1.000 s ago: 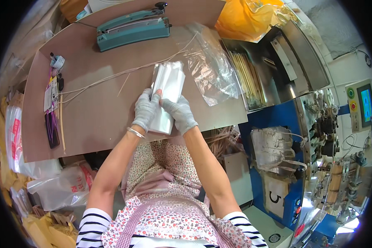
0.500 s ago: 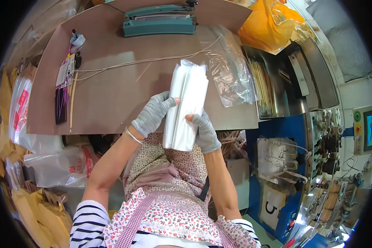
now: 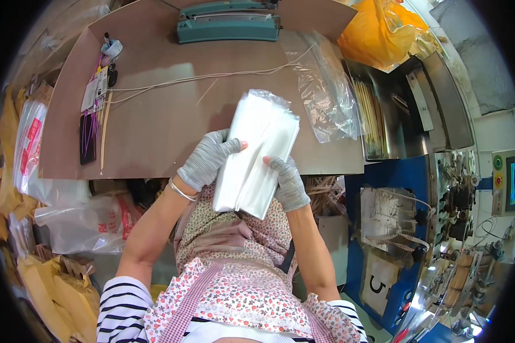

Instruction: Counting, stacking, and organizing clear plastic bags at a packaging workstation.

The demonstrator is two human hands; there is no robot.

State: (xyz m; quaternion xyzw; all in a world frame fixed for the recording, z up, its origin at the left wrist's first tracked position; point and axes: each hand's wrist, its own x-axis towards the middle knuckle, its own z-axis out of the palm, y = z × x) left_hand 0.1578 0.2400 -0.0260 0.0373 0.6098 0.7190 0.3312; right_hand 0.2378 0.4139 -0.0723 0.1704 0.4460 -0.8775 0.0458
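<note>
Here, plastic bundle between left hand and right hand, both clamped on its long sides.

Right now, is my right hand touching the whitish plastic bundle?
Touching. In the head view, your right hand has its thumb laid on the whitish plastic bundle, near its right edge.

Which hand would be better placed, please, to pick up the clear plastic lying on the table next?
Probably the right hand: it is nearer the clear plastic than the left hand is, though both hands grip the translucent bundle.
</note>
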